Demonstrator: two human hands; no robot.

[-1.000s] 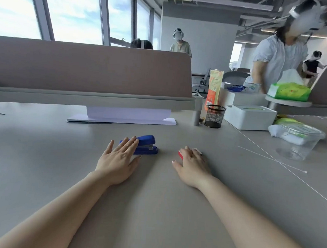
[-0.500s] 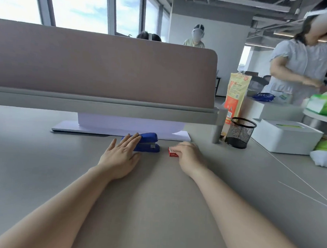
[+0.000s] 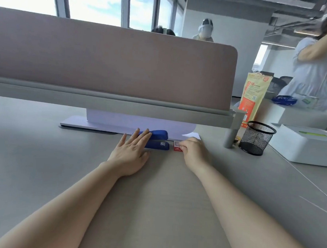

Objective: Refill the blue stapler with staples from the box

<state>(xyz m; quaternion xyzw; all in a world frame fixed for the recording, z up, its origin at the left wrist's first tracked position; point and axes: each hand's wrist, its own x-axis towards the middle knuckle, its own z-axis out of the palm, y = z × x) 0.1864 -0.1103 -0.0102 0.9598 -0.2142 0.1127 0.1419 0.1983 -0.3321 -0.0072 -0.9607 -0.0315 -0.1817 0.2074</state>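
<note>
Blue plastic over a metal frame, the stapler (image 3: 156, 140) should feel stiff and fairly weighty for its size, so it will sit steady if pinned at the rear while the top is swung up. It lies on its side-long axis on the grey tabletop (image 3: 43, 155), just in front of a sheet of paper (image 3: 140, 124) under the desk divider. The left hand (image 3: 129, 152) rests flat with its fingers (image 3: 143, 137) spread apart across the stapler's near end. Just beside it sits the small red and white box (image 3: 177, 146) (light cardboard, easy to crush or tip). The right hand (image 3: 193, 150) has its fingers curled together, pinching the box's edge; the staples inside are likely brittle strips, best lifted whole.
</note>
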